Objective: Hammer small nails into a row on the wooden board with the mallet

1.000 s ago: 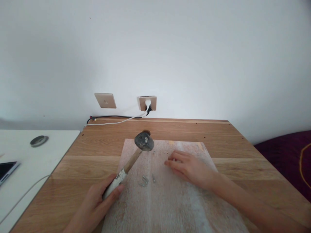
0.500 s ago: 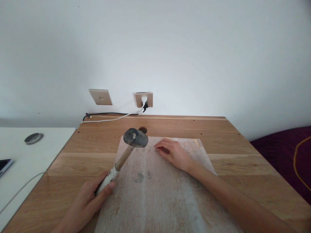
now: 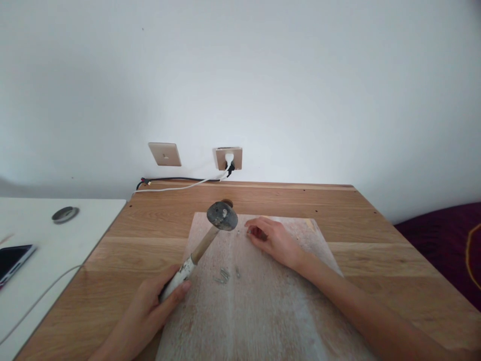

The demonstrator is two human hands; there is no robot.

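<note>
My left hand (image 3: 150, 306) is wrapped round the white grip of a rubber mallet (image 3: 205, 243). Its dark head is raised, tilted up over the far left part of a pale, worn wooden board (image 3: 263, 311). Toward the board's far edge rests my right hand (image 3: 272, 238), fingers curled and thumb and fingertips close together. A tiny light spot shows at those fingertips, too small to name. Several small metal pins (image 3: 224, 275) lie on the board between my hands, with a single pin (image 3: 238, 273) just right of the group.
The board lies on a wooden table (image 3: 376, 260) against a white wall. A wall socket (image 3: 229, 158) holds plugs with cables (image 3: 173, 188) running along the table's back edge. At left, a white table (image 3: 37, 281) bears a phone (image 3: 15, 260) and a round grey object (image 3: 64, 214).
The whole view has shifted slightly to the right. The mallet head has swung a little rightward, nearer my right hand. My right hand keeps its place on the board.
</note>
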